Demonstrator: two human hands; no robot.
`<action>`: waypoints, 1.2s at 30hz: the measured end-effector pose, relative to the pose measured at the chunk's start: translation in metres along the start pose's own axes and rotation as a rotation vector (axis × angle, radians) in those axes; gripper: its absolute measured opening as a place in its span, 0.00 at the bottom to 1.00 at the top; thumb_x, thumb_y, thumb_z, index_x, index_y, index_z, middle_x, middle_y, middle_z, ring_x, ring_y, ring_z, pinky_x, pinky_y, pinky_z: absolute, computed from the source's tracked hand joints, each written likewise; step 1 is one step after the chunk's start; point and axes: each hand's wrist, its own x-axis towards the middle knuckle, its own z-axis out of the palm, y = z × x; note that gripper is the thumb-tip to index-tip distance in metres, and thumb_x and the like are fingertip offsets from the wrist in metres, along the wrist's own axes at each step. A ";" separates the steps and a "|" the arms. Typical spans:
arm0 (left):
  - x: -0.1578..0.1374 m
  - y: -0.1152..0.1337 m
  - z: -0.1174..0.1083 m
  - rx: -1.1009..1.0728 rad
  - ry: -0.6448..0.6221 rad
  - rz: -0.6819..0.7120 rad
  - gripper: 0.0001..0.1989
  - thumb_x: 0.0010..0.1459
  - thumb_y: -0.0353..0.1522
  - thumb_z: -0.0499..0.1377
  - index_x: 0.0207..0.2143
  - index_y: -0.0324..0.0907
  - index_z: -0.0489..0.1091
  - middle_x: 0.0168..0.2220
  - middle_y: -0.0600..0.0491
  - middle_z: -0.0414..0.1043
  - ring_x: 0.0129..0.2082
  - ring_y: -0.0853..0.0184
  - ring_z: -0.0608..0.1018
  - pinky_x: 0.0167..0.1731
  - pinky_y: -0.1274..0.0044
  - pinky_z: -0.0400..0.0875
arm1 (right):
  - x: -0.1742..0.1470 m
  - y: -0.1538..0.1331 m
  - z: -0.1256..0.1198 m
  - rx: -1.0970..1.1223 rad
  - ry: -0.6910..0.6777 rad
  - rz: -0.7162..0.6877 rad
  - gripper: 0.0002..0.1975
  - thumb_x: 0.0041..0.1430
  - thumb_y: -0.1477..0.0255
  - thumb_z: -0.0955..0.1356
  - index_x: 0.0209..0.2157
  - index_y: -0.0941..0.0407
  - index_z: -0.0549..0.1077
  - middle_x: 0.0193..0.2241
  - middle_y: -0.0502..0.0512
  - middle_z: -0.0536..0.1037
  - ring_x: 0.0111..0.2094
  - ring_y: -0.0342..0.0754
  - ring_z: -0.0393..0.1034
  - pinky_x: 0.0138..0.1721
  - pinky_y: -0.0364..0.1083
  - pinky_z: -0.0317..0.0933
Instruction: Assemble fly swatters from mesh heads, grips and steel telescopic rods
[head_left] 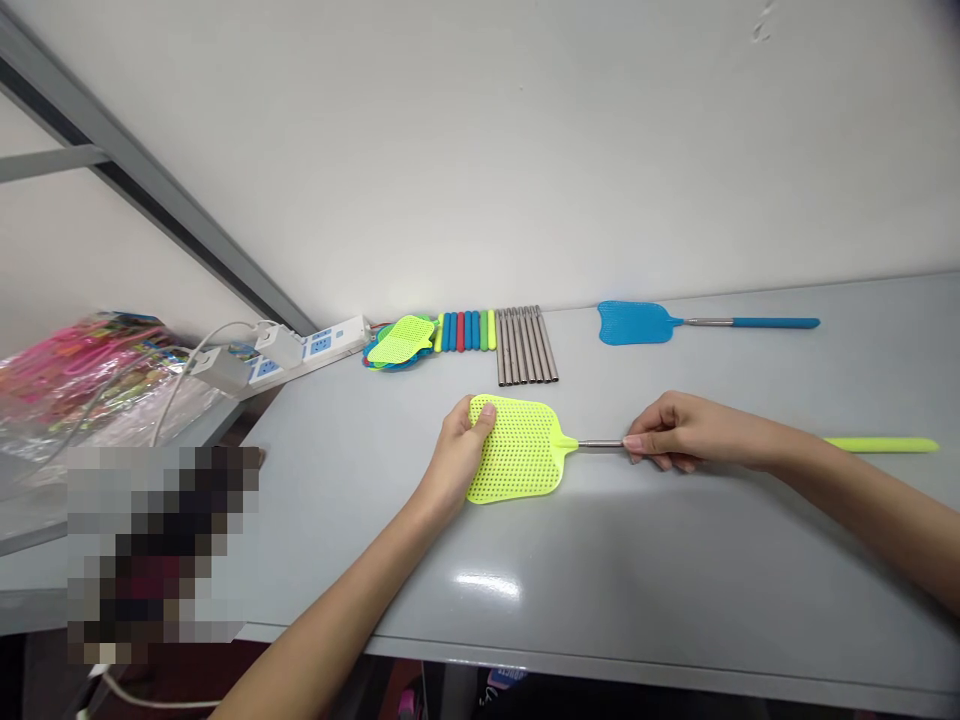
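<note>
A yellow-green fly swatter (517, 450) with a perforated head lies across the middle, just over the grey table. My left hand (463, 440) grips the far left edge of its head, thumb on top. My right hand (671, 435) pinches the metal rod right of the head's neck. The swatter's yellow-green handle (885, 445) reaches out to the right beyond my right forearm, which hides part of the rod. Behind, a blue fly swatter (637, 323) with metal rod and blue handle lies on the table near the wall.
Metal rods (525, 345) lie in a row by the wall, beside several coloured handle grips (466, 332) and a pile of swatter heads (403, 342). A white power strip (330, 340) with plugs stands at left, near plastic-wrapped goods (90, 380). The table's front edge (600, 672) runs below.
</note>
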 end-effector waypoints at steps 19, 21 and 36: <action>-0.005 -0.007 0.004 0.195 0.068 0.180 0.12 0.53 0.41 0.51 0.25 0.42 0.56 0.23 0.58 0.60 0.26 0.70 0.68 0.25 0.81 0.61 | -0.003 -0.005 0.014 0.178 -0.108 0.022 0.17 0.50 0.59 0.63 0.23 0.61 0.69 0.14 0.46 0.59 0.15 0.36 0.45 0.16 0.39 0.39; -0.006 -0.007 0.005 0.197 0.061 0.192 0.12 0.53 0.41 0.51 0.25 0.42 0.56 0.23 0.58 0.60 0.26 0.70 0.68 0.25 0.81 0.61 | -0.003 -0.005 0.015 0.222 -0.119 0.042 0.17 0.50 0.59 0.64 0.23 0.61 0.69 0.14 0.46 0.58 0.15 0.35 0.44 0.15 0.39 0.37; -0.006 -0.007 0.005 0.183 0.031 0.178 0.12 0.54 0.41 0.50 0.26 0.42 0.57 0.23 0.58 0.58 0.25 0.71 0.66 0.24 0.81 0.60 | 0.001 -0.003 0.018 0.384 -0.221 0.089 0.16 0.49 0.62 0.65 0.23 0.62 0.69 0.12 0.44 0.57 0.12 0.33 0.41 0.12 0.38 0.31</action>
